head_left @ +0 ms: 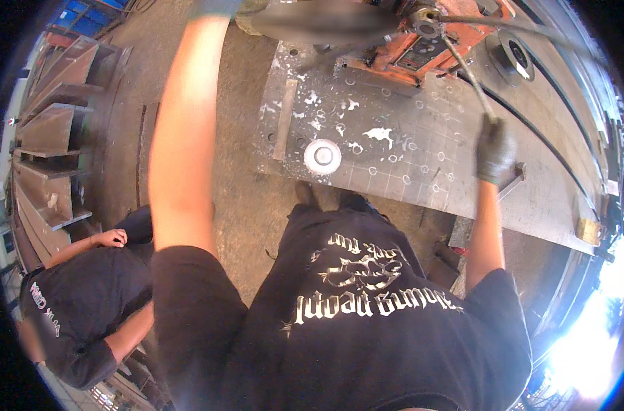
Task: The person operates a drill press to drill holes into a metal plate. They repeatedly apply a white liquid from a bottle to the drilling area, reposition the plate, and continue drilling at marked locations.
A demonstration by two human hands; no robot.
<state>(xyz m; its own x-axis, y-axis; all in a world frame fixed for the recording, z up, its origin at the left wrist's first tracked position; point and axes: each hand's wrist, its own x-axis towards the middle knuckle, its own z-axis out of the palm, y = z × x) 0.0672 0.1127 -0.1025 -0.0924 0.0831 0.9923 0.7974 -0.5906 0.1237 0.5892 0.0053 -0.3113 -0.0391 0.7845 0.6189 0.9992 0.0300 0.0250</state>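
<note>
- Metal rod [470, 76]: slants between one and two o'clock, its upper end at the orange machine [399, 58] at one o'clock.
- Right hand [497, 152]: gloved, closed round the rod's lower end, toward half past two; arm reaching forward.
- Left hand [214, 7]: gloved, at eleven o'clock, arm outstretched; cropped by the edge, so I cannot tell whether it grips anything.
- Metal table [438, 154]: beneath the machine.
</note>
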